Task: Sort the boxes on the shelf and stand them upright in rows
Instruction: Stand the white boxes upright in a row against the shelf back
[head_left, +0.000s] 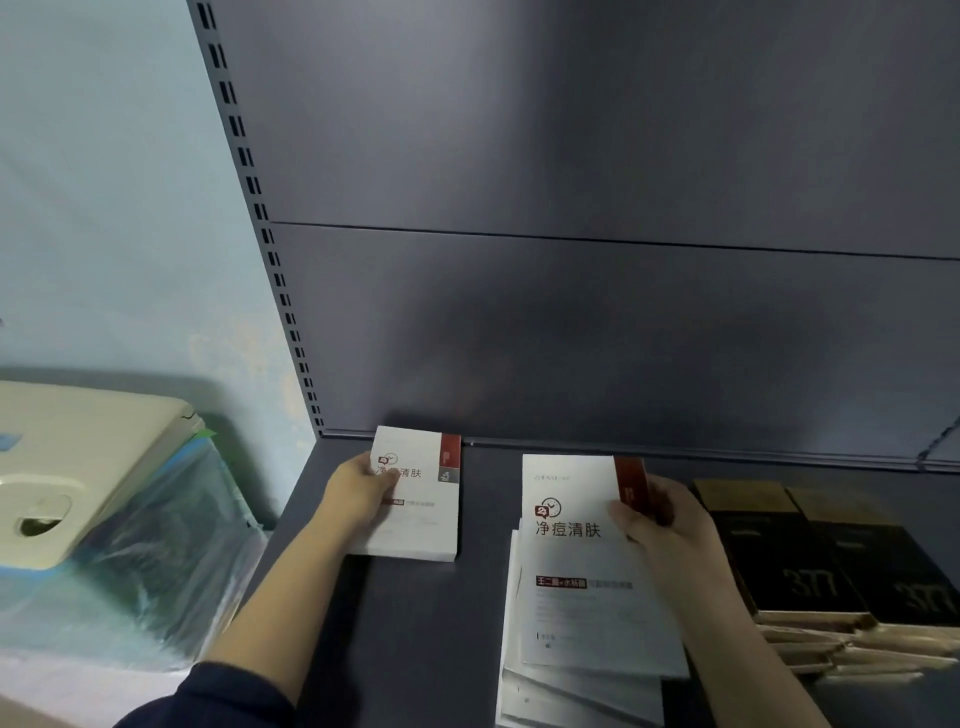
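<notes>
A white box with a red corner strip (423, 514) stands near the shelf's back left, and my left hand (366, 488) grips its left edge. My right hand (660, 514) holds the top right of a second white box (576, 566), tilted up off a stack of several white boxes (566, 696) lying flat at the front. Black and gold boxes (810, 561) lie flat in stacks to the right.
The dark grey shelf (415, 623) has a dark back panel (597, 312) and a slotted upright (280, 291) at its left. Left of the shelf sits a cream object (72, 467) on blue-tinted plastic wrap (156, 561).
</notes>
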